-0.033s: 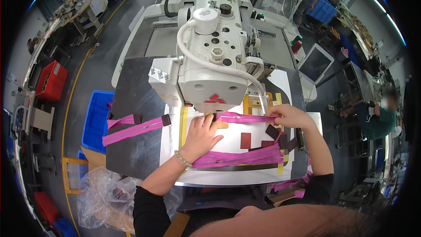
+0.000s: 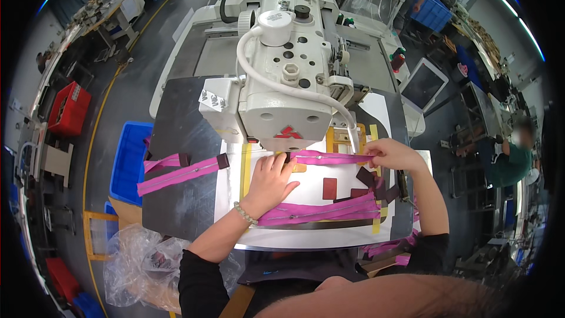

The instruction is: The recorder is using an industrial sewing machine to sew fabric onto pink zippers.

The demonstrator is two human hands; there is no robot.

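A pink zipper (image 2: 329,158) lies stretched sideways under the head of a large white sewing machine (image 2: 285,112). My left hand (image 2: 271,182) rests flat, fingers spread, its fingertips against the zipper's left end and a dark tab there. At the other end, my right hand (image 2: 391,156) pinches the zipper between thumb and fingers. Nearer me, more pink zippers (image 2: 318,211) lie across the white work sheet. Several dark brown and reddish patches (image 2: 330,189) sit between the two rows. Another pink zipper (image 2: 182,175) with a dark end tab is on the plate to the left.
A blue bin (image 2: 130,162) holding pink strips stands left of the dark metal plate (image 2: 176,212). Clear plastic bags (image 2: 141,268) are at lower left. On the right are a tilted screen (image 2: 424,85) and a person in green (image 2: 512,162). A white hose curves down the machine head.
My right hand has shifted very slightly to the right and away from me with the zipper's end. The left hand stays in place.
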